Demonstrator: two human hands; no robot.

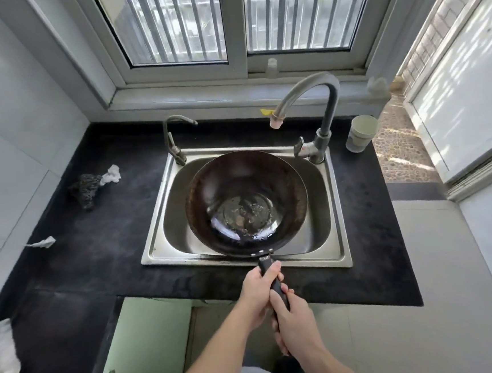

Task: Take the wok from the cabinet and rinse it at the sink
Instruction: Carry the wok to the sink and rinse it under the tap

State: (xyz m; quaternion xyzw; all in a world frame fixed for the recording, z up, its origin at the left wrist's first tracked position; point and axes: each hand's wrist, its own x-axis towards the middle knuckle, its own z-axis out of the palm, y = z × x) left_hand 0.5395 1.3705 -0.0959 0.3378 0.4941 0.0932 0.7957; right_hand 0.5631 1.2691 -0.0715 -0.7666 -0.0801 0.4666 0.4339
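wok (246, 198) over sink (156, 224) | both hands (left (258, 292), right (296, 327)) clenched round its handle

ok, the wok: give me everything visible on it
The wok is a round, deep, dark metal pan, brownish on the walls with a shinier bottom that has pale marks or residue. Three rivets sit at the near rim where a black straight handle joins. It is upright, bowl facing up, over the steel sink, filling most of the basin. Whether it rests on the sink is unclear. The left hand and right hand both grip the handle. No water is running on it.
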